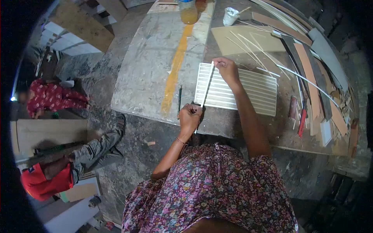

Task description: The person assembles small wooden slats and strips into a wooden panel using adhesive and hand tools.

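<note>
A thin white strip point(207, 86) slants across the left end of a white slatted panel point(241, 92) lying on the worktable. Its far end is pinched in my right hand point(227, 70), above the panel's upper left corner. My left hand point(190, 117) closes on the strip's near part at the table's front edge, and a short length sticks out below the fingers. Just left of that hand lies a dark pencil-like stick point(180, 98), its near end by my fingers. The fingertips of both hands are partly hidden.
A white tub with a stick point(230, 16) and a jar of amber liquid point(188, 14) stand at the back. Long strips and boards point(307, 73) crowd the right side, near a red-handled tool point(302, 123). Two people sit at left, one in red point(46, 180), one in patterned clothes point(54, 96).
</note>
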{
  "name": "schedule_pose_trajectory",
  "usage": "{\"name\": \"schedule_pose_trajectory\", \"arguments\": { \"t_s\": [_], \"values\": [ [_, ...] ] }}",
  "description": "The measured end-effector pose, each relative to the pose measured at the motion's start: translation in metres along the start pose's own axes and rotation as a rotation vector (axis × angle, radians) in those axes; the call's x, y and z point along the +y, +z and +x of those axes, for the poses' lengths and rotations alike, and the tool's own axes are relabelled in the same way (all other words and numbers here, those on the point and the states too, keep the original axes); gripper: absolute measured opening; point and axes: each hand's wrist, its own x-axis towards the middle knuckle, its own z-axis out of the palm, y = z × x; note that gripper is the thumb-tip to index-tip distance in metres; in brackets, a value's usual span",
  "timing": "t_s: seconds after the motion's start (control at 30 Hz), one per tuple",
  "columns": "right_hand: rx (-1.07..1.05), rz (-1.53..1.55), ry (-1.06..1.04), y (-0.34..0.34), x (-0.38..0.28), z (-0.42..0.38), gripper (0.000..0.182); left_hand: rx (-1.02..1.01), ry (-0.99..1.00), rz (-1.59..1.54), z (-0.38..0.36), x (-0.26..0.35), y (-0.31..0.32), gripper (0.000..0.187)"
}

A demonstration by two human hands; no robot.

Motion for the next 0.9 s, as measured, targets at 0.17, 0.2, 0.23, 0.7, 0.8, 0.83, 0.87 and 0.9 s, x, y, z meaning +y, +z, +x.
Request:
{"name": "schedule_pose_trajectory", "arguments": {
  "t_s": [0.17,0.2,0.23,0.7,0.8,0.83,0.87,0.9],
  "values": [
    [0.183,-0.043,0.013,-0.047,0.01,-0.025,0.022,-0.091,0.228,0.066,0.0,0.022,0.014,0.008],
    [0.235,-0.128,0.021,-0.059,0.011,-0.034,0.024,-0.112,0.235,0.064,-0.001,0.023,0.018,0.007],
    [0.283,-0.21,0.033,-0.071,0.014,-0.045,0.025,-0.132,0.24,0.065,-0.005,0.029,0.023,0.007],
    [0.813,-0.979,0.329,-0.253,0.127,-0.184,0.027,-0.494,0.74,0.45,-0.076,0.059,0.15,0.004],
    [0.929,-0.997,0.326,-0.267,0.148,-0.197,0.032,-0.527,0.799,0.511,-0.086,0.063,0.18,0.009],
    [0.902,-0.982,0.302,-0.272,0.151,-0.201,0.032,-0.505,0.828,0.525,-0.09,0.064,0.188,0.01],
    [0.879,-0.965,0.277,-0.277,0.153,-0.204,0.033,-0.482,0.86,0.54,-0.094,0.066,0.197,0.011],
    [0.858,-0.948,0.253,-0.281,0.148,-0.206,0.033,-0.46,0.893,0.555,-0.098,0.069,0.205,0.012]
  ]
}}
